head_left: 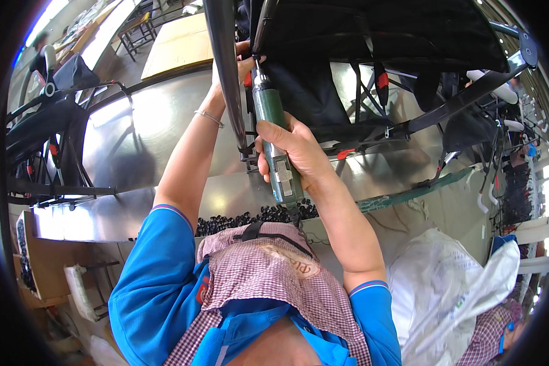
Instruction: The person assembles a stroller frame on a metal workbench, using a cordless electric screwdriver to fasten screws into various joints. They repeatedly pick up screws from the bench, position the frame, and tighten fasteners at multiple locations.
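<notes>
Head view: I see my right hand wrapped around a green powered screwdriver, the grip fully closed on its body with the thumb across the front and the fingers curled behind. I hold the tool nearly upright, tilted a little to the left, and its metal tip meets the black frame of a folded stroller near the top of the picture. The tool's grey lower end sticks out below my palm, above a heap of small black parts lying on the shiny metal worktop.

My left hand is raised beside a dark upright tube of the same frame. The tube covers most of the fingers, so I cannot tell whether that grip is closed around it or only pressed against it. A thin silver bracelet sits on that wrist.

I am wearing a blue short-sleeved shirt and a checked apron with a black strap. The stroller's black fabric seat and crossed struts, with 2 small red catches, spread over the upper right. Another folded black frame stands at the left end of the worktop. A large white plastic sack lies at lower right, just beside my right elbow.
</notes>
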`<state>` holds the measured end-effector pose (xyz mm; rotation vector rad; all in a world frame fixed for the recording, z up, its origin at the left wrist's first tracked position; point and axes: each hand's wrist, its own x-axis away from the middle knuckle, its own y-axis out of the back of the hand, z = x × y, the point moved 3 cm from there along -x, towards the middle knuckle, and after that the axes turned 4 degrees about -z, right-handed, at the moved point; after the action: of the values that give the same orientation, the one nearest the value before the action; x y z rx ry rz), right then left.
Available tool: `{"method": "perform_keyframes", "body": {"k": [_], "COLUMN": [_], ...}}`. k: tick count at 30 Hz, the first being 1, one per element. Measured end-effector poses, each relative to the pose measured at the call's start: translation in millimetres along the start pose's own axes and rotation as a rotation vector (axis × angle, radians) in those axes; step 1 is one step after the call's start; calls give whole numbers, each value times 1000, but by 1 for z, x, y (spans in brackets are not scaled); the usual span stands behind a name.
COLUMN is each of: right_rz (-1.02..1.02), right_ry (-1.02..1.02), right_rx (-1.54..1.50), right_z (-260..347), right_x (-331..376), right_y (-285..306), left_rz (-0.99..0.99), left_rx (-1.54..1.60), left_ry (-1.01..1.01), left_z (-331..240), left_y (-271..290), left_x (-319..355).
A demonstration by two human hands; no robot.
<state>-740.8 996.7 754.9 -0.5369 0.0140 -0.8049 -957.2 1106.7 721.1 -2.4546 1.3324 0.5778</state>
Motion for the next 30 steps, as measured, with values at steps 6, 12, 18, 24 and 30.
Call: {"method": "perform_keyframes", "body": {"k": [6,12,18,24,30], "right_rz": [-10,-43,-95,-80,-118], "right_ry": [6,-1,26,27,87], "right_rx": [-15,19,38,136,170], "right_z": [1,2,3,7,7], "right_x": [0,-2,-4,-4,-10], "right_y": [-1,-3,-9,-11,-10], "left_rz": [26,165,243,218,167], "left_rx": [-58,36,239,302,266], "left_ry": [38,70,189,59,78], "left_z": [-8,5,12,25,21], "left_y": [-2,16,23,22,11], "left_x": [1,1,-3,-5,-1]}}
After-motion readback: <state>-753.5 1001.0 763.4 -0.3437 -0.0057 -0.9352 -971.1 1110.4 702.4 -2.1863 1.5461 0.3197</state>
